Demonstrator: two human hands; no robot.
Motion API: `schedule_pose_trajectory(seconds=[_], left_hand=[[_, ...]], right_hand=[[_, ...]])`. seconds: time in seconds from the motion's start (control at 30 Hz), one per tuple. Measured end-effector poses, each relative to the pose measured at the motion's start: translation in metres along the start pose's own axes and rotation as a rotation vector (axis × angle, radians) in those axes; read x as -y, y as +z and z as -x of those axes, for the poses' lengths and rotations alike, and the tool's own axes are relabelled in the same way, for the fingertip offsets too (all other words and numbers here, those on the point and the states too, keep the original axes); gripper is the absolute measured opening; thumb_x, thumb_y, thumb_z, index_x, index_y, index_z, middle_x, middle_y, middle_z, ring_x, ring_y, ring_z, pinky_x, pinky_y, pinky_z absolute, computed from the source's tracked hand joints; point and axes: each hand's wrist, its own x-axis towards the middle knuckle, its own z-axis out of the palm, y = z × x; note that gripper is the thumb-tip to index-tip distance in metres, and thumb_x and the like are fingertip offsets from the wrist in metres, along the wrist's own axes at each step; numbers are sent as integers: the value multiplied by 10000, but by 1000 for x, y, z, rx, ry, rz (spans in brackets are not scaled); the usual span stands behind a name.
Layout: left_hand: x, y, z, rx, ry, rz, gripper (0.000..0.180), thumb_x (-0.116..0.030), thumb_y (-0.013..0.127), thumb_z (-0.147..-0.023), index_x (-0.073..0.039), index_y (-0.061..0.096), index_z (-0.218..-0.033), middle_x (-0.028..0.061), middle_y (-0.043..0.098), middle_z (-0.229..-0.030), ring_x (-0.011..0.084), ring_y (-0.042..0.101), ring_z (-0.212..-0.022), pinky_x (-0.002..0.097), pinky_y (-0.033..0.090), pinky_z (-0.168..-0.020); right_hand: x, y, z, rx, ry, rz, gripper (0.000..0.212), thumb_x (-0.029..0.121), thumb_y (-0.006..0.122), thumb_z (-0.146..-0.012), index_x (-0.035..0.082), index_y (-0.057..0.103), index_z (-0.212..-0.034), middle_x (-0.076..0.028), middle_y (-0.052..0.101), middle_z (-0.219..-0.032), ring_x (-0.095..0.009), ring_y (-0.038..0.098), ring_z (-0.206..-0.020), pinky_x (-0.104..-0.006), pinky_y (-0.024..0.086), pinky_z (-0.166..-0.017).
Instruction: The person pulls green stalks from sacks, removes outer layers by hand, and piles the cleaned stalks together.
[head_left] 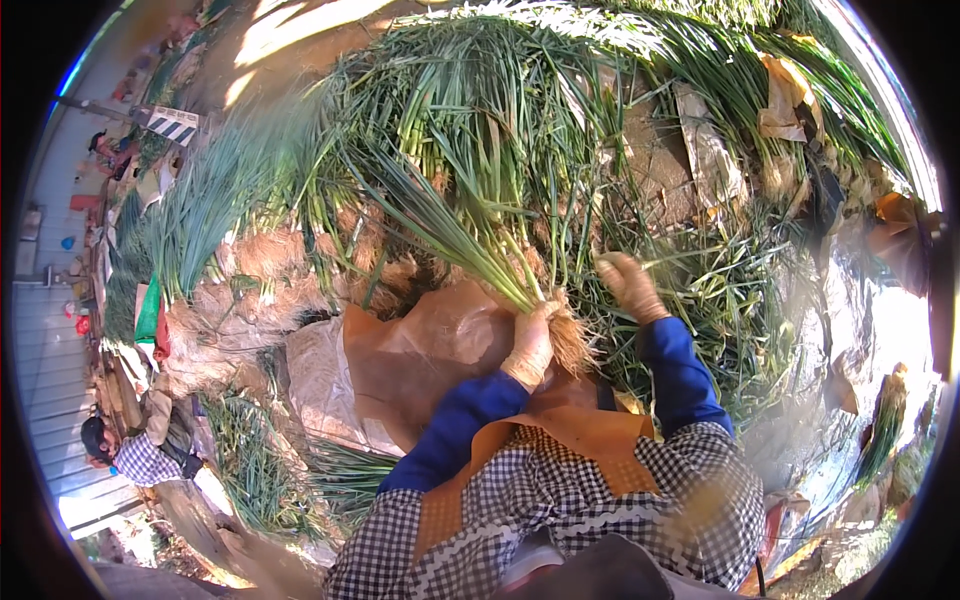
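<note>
My left hand point(532, 345) is closed round a bunch of green onions point(488, 262), just above its pale brown roots point(572, 340). The long green leaves slant up and away to the left, over the large heap. My right hand point(632, 286) is to the right of the bunch and apart from it, its fingers curled. A thin pale stalk shows beside those fingers; whether they grip it is hard to make out. Below my left hand, a brown plastic sheet point(430, 345) covers my lap area. In front of me lies a big heap of green onions point(470, 110).
Loose stripped leaves point(725, 300) lie in a pile to the right. More green onions with bushy roots point(270, 255) lie at the left, and others point(790, 130) at the far right. Plastic sheeting point(860, 330) covers the right side. A person point(140, 455) works at the far left.
</note>
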Motion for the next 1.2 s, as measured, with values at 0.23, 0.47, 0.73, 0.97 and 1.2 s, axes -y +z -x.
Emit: schedule_pose_trajectory(seconds=[0.23,0.47,0.73,0.97,1.2], left_hand=[[11,-13,-7,-3,44,-25,199,9,517,-753,8,539,-951,68,581,-867,177,570,-792,285,486,-700],[-7,-6,3,-14,-191,150,225,-4,510,-735,1,571,-951,64,604,-815,181,580,-771,300,489,-703],[-37,10,8,191,-516,68,288,-243,521,-863,7,560,-1002,50,590,-726,165,573,-595,318,509,-560],[-134,57,69,408,-314,371,269,-188,494,-871,-11,503,-1073,59,604,-827,157,586,-630,295,518,-562],[-278,68,81,859,76,412,259,-182,479,-880,-43,491,-1099,45,598,-852,140,564,-601,277,498,-535]], right_hand=[[58,32,-15,412,-382,167,322,355,512,-875,51,611,-834,-89,623,-774,-183,587,-706,-300,455,-610],[36,-39,50,326,-62,-1152,144,189,578,-838,79,521,-764,-26,534,-633,-55,375,-430,-200,302,-385],[-49,-2,-4,-146,-139,123,374,268,619,-784,-4,564,-1035,-184,588,-1020,-323,535,-1000,-389,416,-871],[-95,124,5,777,-276,709,245,302,533,-746,110,661,-830,-89,645,-885,-265,607,-865,-420,465,-701],[-115,108,-105,449,-519,739,236,214,414,-858,105,589,-973,-87,590,-1000,-264,570,-917,-385,483,-720]])
